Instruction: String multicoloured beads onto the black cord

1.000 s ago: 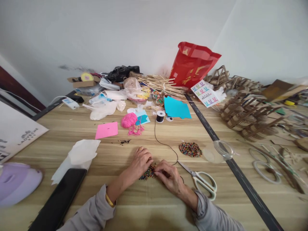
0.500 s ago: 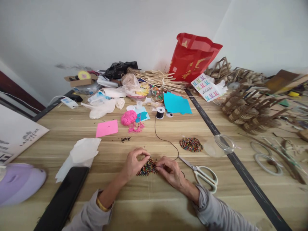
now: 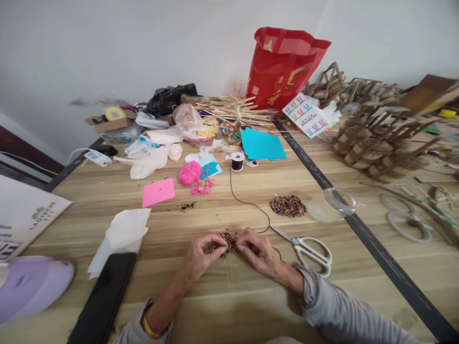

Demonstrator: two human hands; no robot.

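A pile of small multicoloured beads (image 3: 228,241) lies on the wooden table between my two hands. My left hand (image 3: 205,252) is at the pile's left side, thumb and forefinger pinched together; what they hold is too small to make out. On the right side of the pile, my right hand (image 3: 258,252) is pinched too, its fingertips near the beads. A faint thin thread runs on the table below the pile. Scissors with pale handles (image 3: 312,253) lie right of my right hand. Behind them is a coil of strung beads (image 3: 288,205).
A black cord runs from a spool (image 3: 237,162) toward the scissors. Pink yarn (image 3: 190,173), a pink card (image 3: 158,192) and blue sheets (image 3: 263,144) lie farther back. A black phone-like slab (image 3: 103,296) is at the left, small baskets (image 3: 369,148) at the right.
The view has shifted slightly. My left hand has moved a little lower beside the beads, and its fingertips now cover part of the pile. Both hands remain pinched.
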